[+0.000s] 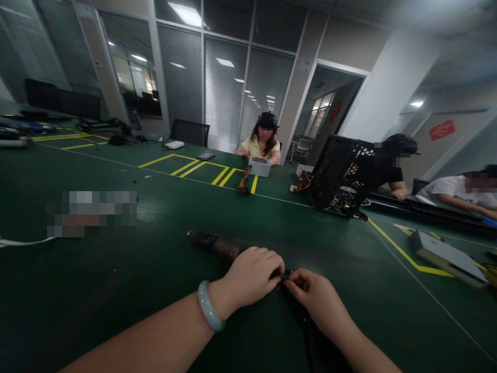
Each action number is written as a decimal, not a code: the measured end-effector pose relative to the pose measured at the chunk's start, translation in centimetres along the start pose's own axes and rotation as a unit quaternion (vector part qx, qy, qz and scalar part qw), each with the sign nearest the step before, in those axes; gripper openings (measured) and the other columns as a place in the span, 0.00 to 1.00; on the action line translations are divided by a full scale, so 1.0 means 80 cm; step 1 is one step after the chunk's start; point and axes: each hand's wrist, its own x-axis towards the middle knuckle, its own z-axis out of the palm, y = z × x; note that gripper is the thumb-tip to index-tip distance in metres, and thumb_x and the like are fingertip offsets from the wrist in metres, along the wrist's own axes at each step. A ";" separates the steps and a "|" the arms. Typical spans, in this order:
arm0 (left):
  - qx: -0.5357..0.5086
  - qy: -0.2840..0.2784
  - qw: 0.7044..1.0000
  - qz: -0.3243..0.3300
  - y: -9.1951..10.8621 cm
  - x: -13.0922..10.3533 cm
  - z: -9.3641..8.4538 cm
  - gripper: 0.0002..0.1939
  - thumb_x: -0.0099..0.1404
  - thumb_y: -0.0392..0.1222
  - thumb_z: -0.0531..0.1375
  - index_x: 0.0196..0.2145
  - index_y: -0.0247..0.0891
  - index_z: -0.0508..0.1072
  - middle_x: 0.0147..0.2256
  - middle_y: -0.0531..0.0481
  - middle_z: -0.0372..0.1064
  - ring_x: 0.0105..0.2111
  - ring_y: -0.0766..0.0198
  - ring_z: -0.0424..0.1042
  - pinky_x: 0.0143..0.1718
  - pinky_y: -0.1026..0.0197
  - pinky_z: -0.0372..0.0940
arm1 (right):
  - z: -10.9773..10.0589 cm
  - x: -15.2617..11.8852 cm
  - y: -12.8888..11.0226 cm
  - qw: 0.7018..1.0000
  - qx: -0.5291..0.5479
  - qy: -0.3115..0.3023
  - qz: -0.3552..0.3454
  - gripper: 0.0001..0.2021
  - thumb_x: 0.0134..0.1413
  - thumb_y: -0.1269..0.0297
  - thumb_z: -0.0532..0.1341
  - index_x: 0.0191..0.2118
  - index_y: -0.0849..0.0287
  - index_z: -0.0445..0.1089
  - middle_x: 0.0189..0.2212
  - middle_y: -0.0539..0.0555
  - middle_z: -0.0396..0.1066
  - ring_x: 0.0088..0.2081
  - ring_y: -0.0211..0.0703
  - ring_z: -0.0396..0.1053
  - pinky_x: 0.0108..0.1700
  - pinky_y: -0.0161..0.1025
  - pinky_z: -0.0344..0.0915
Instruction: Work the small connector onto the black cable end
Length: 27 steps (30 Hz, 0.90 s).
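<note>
A dark electric screwdriver [217, 245] lies on the green tabletop, its metal tip pointing to the far left. My left hand [252, 274], with a pale green bangle at the wrist, is curled over its rear end, which the fingers hide. Close by on the right, my right hand [320, 298] pinches a thin dark piece at the end of a black cord [306, 326]. The fingertips of both hands nearly meet there. Whether the cord's end is seated in the screwdriver I cannot tell.
Across the table [163, 259] a person sits behind a grey metal box [260, 167] with coloured wires. A black computer case [337, 176] stands back right, with two more people beyond. A grey flat box [448, 256] lies at right; yellow tape [194, 167] marks the table.
</note>
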 end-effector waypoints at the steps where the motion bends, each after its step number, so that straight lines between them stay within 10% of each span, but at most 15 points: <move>1: -0.002 0.001 1.000 0.002 0.000 0.000 -0.001 0.05 0.64 0.40 0.62 0.38 0.41 0.70 0.38 0.55 0.71 0.40 0.60 0.69 0.42 0.56 0.60 | -0.001 0.000 -0.001 1.000 -0.003 -0.003 0.003 0.09 0.56 0.57 0.60 0.33 0.55 0.74 0.27 0.49 0.75 0.29 0.41 0.71 0.29 0.33 0.58; 27: -0.056 0.003 0.998 -0.005 -0.006 0.001 0.002 0.03 0.65 0.40 0.62 0.38 0.43 0.71 0.38 0.56 0.72 0.40 0.62 0.69 0.41 0.57 0.58 | 0.000 0.006 0.007 0.997 -0.043 -0.049 0.051 0.13 0.55 0.51 0.58 0.33 0.55 0.74 0.29 0.50 0.76 0.31 0.42 0.71 0.34 0.32 0.62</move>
